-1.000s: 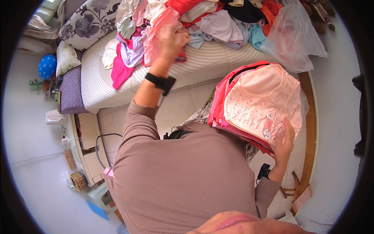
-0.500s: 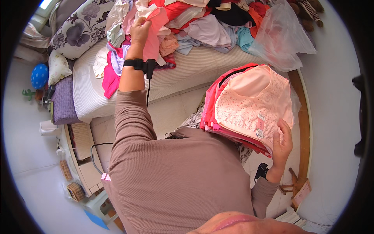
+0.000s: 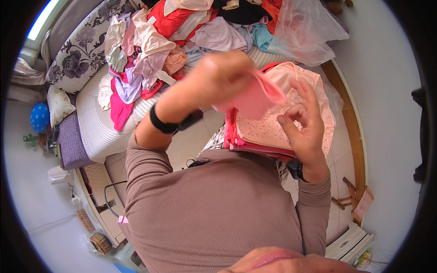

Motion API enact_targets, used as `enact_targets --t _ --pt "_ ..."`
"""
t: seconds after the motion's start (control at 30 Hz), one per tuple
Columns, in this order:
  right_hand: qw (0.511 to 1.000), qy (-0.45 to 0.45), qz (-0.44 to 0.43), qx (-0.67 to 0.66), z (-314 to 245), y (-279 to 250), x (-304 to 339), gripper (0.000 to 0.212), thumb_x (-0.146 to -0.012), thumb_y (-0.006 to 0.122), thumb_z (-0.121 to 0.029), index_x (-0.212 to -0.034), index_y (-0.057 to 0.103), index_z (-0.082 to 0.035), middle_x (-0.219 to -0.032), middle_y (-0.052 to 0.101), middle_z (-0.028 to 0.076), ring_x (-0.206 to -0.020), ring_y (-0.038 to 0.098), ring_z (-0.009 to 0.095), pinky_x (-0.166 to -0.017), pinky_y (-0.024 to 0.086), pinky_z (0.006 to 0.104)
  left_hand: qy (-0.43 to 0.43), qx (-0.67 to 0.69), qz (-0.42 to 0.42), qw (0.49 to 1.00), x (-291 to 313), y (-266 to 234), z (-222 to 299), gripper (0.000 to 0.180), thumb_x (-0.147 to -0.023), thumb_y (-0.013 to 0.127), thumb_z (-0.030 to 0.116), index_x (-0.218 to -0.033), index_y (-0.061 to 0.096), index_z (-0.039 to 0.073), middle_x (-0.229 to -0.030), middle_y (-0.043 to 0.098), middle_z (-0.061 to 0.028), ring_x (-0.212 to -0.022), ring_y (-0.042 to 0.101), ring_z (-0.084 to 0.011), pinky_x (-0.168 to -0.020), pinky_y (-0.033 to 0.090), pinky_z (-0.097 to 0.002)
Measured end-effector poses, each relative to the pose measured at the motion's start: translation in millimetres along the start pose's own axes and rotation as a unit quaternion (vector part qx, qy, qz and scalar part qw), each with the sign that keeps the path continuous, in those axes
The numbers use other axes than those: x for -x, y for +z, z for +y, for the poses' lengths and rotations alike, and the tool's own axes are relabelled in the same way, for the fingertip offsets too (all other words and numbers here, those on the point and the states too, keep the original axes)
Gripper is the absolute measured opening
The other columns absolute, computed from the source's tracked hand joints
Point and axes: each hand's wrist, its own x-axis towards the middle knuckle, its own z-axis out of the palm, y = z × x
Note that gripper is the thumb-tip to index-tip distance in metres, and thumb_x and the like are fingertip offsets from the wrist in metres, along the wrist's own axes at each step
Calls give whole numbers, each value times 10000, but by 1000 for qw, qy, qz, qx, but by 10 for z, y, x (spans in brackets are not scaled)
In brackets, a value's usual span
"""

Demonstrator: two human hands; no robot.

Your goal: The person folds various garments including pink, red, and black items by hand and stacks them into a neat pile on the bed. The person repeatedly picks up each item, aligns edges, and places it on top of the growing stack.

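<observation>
My left hand, smeared by motion, grips a pink garment over the near side of my lap. The cloth hangs from the fingers in front of a stack of tops resting on my lap. Pale pink speckled fabric lies uppermost on that stack, with red and deeper pink layers beneath. My right hand hovers at the stack's right part, fingers spread, thumb and forefinger bent toward each other with a gap between. The left fingertips are blurred.
Beyond my lap, a sofa with a striped cover bears a heap of mixed clothes. A clear plastic bag sits at its right end. A flowered cushion leans at the left, and a small wooden stool stands at the right.
My left hand has come from the heap toward my lap, bringing the pink garment. My right hand has lifted from the stack's edge and opened. The view has shifted slightly.
</observation>
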Motion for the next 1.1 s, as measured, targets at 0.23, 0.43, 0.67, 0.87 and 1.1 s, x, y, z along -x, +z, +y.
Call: enact_targets --t 0.23,0.43,0.67,0.87,1.1 --pt "992 -18 57 -114 111 -145 75 200 -966 560 68 -1133 658 20 -885 673 46 -692 604 74 -581 463 210 -4 83 -53 995 203 381 -16 620 -812 805 151 -1359 532 45 -1172 600 -188 -1032 665 -320 -865 557 -405" --pt "974 -57 130 -174 215 -579 91 221 -1001 553 -46 -1173 625 71 -1042 693 142 -848 671 208 -739 562 321 -168 88 -274 943 622 233 -471 474 -826 803 111 -1249 625 -7 -1060 692 -136 -987 673 -240 -806 526 -349" --pt "972 -26 164 -165 33 -727 50 231 -1002 521 -24 -1172 623 94 -953 698 152 -775 677 206 -728 566 332 -263 193 -177 928 651 -62 -516 185 -906 715 5 -1089 691 -3 -983 689 -54 -861 631 -129 -733 502 -277" --pt "967 -56 203 -142 -237 -1266 -433 278 -1014 494 -39 -1244 600 76 -1066 674 174 -912 664 233 -838 552 359 -160 165 169 958 -60 -735 -193 256 -1020 626 161 -1173 655 -43 -805 651 -62 -637 535 -122 -602 398 -274" --pt "936 -139 322 -23 -516 -1622 -519 171 -1017 543 -76 -1142 625 7 -1025 682 114 -889 668 188 -839 561 319 73 74 283 953 -822 -554 54 212 -1002 604 48 -1159 651 -87 -1078 723 -207 -943 719 -270 -871 565 -347"
